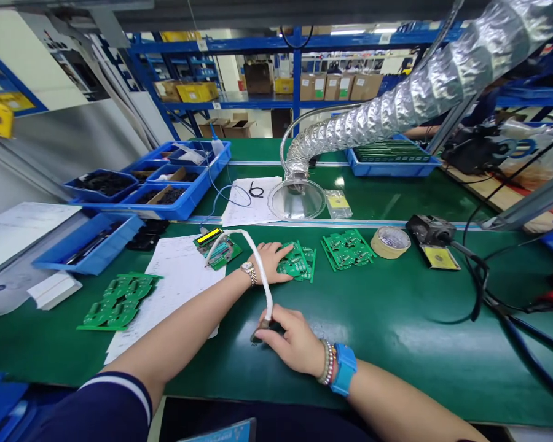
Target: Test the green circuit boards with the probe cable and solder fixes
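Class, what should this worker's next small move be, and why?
Probably bring the pin connector to the green circuit boards touched by the left hand: the right hand holds it, pins exposed, apart from those boards.

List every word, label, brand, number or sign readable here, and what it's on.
"6": large, handwritten in black on the white sheet by the clear round hood.
Too small or blurred to read: printed papers under the left arm, cardboard box labels, shelf tag, badge.
Yellow display, green circuit boards: no legible text.
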Tool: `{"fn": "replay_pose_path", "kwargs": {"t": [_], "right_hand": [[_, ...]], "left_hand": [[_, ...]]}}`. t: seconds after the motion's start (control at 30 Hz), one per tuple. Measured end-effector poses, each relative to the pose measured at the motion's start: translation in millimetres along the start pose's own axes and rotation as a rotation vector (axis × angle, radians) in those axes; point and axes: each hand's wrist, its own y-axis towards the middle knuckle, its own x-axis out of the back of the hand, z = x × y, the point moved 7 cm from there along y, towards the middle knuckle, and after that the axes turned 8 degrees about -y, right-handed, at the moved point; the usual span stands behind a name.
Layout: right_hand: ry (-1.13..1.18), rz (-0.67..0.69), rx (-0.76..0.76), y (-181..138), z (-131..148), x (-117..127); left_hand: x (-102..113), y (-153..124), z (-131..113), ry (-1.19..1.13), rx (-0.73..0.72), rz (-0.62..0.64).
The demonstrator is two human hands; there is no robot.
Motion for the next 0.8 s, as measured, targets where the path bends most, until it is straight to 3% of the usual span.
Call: {"fn": "replay_pose_path", "kwargs": {"t": [0.17, 0.4, 0.67, 0.8], "right_hand": [[0.008, 0.003, 0.014, 1.8, 1.1, 4.1], [-0.010, -0.134, -0.065, 17.9, -15.2, 50.9], [-0.128, -0.025, -0.165, 24.8, -40.7, 72.6], [-0.156, -0.021, -0.201, 18.3, -48.4, 73.8]], "left_hand": [[16.9, -22.7, 4.0, -0.009, 0.029, -0.103], [-19.7, -100.7, -32.6, -0.157, -0.165, 0.085], [-21.1, -128.9, 10.9, -0.235, -0.037, 0.093], [-31.1, -132.2, 11.3, -0.260, -0.055, 0.097]]}}
